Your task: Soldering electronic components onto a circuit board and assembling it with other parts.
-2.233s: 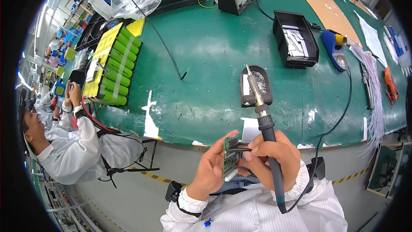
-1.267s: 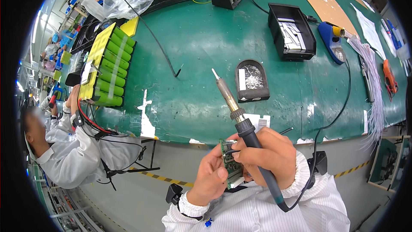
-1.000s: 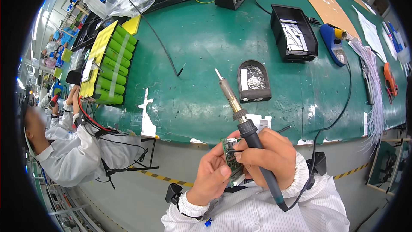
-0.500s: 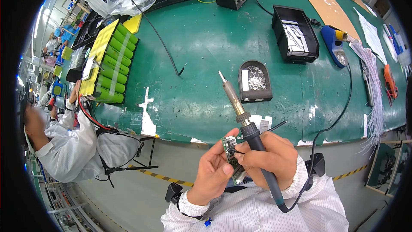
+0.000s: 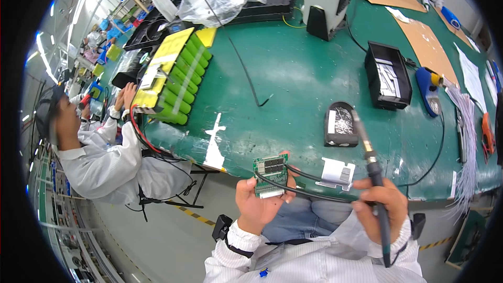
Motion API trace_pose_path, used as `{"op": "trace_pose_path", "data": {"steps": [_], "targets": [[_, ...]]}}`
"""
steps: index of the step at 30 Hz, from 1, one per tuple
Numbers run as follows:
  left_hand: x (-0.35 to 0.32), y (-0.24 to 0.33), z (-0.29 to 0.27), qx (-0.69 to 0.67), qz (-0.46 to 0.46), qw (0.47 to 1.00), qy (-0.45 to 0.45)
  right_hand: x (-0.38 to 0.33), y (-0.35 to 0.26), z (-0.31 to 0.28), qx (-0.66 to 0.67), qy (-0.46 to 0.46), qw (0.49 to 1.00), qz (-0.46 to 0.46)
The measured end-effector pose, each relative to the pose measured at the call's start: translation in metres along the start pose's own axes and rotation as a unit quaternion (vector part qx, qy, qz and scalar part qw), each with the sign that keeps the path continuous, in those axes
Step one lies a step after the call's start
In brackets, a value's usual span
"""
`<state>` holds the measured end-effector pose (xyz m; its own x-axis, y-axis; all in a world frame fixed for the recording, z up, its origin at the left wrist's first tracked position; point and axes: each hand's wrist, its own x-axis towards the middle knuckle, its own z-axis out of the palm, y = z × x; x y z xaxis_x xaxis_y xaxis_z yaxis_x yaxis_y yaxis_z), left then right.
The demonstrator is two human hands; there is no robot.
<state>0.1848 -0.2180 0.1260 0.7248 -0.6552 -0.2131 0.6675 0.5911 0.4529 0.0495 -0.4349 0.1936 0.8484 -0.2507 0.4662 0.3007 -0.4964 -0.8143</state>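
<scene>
We held a small green circuit board point(image 5: 271, 175), flat and rectangular with dark chips on its face and a pale connector strip along its near edge, in our left hand point(image 5: 259, 205), whose grip was closed around the board's lower edge, just off the near edge of the green table point(image 5: 293, 73). Two thin black wires ran from the board toward the right. Our right hand point(image 5: 381, 210) was wrapped tightly around the dark handle of a soldering iron point(image 5: 373, 174), its slim metal tip tilted up over a black holder point(image 5: 340, 124) filled with shiny wire wool. Farther right, a black rectangular tray point(image 5: 388, 75) held pale flat pieces. At far left lay a block of green cylindrical cells point(image 5: 177, 79).
</scene>
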Motion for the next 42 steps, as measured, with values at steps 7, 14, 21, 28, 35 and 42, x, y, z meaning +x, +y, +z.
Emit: {"op": "trace_pose_path", "data": {"steps": [7, 14, 21, 28, 35, 42], "targets": [[0.019, -0.006, 0.0, -0.063, 0.019, 0.998, 0.018, -0.002, 0.004, -0.058, -0.169, 0.044, 0.983, -0.054], [0.007, 0.013, -0.012, 0.039, 0.097, 0.995, -0.006, 0.038, 0.064, -0.152, -0.388, 0.364, 0.846, 0.033], [0.01, 0.009, -0.009, 0.027, 0.074, 0.997, -0.021, 0.054, 0.126, -0.219, -0.181, 0.406, 0.886, 0.132], [0.02, 0.008, -0.002, -0.023, 0.063, 0.997, -0.028, 0.081, 0.19, -0.206, 0.328, 0.343, 0.829, 0.295], [0.018, 0.005, -0.003, -0.035, 0.06, 0.998, -0.006, 0.017, 0.077, -0.068, -0.026, -0.158, 0.98, 0.118], [0.007, 0.003, -0.012, -0.084, 0.048, 0.995, -0.029, -0.002, 0.07, -0.011, -0.265, -0.262, 0.924, -0.086]]}}
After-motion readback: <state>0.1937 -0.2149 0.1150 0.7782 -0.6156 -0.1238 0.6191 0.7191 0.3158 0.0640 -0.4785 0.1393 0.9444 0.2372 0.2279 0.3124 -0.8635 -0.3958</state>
